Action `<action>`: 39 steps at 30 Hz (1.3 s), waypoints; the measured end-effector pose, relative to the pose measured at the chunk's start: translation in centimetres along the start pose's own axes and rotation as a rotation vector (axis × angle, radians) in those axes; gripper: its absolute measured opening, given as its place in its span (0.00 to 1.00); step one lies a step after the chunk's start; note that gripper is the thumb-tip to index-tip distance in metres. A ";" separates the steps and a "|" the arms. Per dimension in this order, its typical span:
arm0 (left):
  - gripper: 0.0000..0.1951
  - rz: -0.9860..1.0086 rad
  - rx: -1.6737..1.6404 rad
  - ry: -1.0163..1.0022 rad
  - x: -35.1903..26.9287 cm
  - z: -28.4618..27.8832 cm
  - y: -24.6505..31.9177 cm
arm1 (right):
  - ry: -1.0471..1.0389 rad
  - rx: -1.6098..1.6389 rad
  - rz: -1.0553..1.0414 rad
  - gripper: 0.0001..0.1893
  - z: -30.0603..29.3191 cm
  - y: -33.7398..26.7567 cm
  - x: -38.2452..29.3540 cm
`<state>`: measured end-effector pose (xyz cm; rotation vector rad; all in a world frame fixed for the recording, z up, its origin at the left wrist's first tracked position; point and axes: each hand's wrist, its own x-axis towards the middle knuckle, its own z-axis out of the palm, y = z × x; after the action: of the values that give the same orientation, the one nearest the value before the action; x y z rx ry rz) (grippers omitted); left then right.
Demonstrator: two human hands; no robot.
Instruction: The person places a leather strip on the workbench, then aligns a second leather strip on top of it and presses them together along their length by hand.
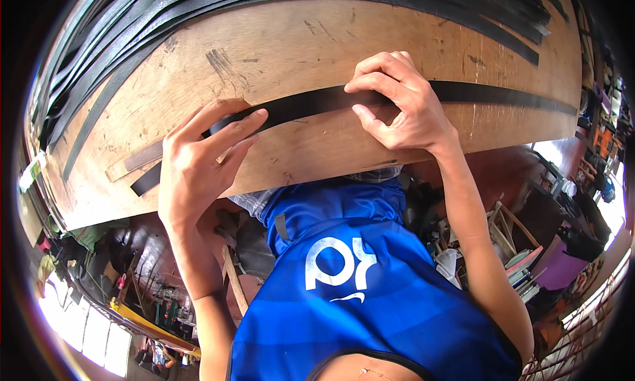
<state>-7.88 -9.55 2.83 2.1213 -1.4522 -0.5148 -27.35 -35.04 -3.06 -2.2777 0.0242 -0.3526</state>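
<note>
A long black strip [307, 103], apparently leather or similar material, runs across a plywood tabletop [278, 48]. My left hand [201, 155] holds it near the left, fingers on both sides, and the strip curls up there. A black strip end [147, 180] shows to the left of that hand; the hand hides whether it is the same piece. My right hand [402, 103] is over the strip further right. Its thumb and forefinger are apart, near opposite edges of the strip; whether they press on it I cannot tell.
Many long black strips [198, 4] lie in layers along the far side and left. A short greyish-brown strip [144, 155] is beside my left hand. Frames and clutter [516, 227] stand below the table at right; a wooden bar [235, 282] leans at left.
</note>
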 end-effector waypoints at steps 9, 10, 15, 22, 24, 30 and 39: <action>0.22 0.024 0.037 -0.003 -0.1 0.1 0.0 | 0.003 -0.012 -0.017 0.16 0.1 0.3 -0.2; 0.22 0.023 0.037 -0.003 -0.1 0.1 0.0 | 0.003 -0.012 -0.016 0.16 0.1 0.3 -0.2; 0.22 0.034 0.041 0.007 0.0 0.2 0.1 | 0.010 -0.010 -0.020 0.14 0.3 0.2 -0.3; 0.21 0.020 -0.018 -0.004 0.2 0.0 0.0 | -0.008 -0.056 -0.029 0.14 0.5 0.0 -0.1; 0.20 0.042 -0.007 0.000 0.3 -0.1 0.0 | -0.001 -0.057 -0.041 0.14 0.5 0.0 0.0; 0.18 0.063 0.071 -0.006 0.4 0.0 0.3 | 0.005 -0.047 -0.048 0.16 0.6 0.1 -0.1; 0.17 0.062 0.074 0.010 0.4 0.2 0.4 | -0.031 -0.091 -0.027 0.15 0.6 -0.9 0.5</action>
<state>-8.18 -10.09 2.94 2.1251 -1.5482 -0.4333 -26.78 -34.10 -2.65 -2.3749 -0.0066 -0.3366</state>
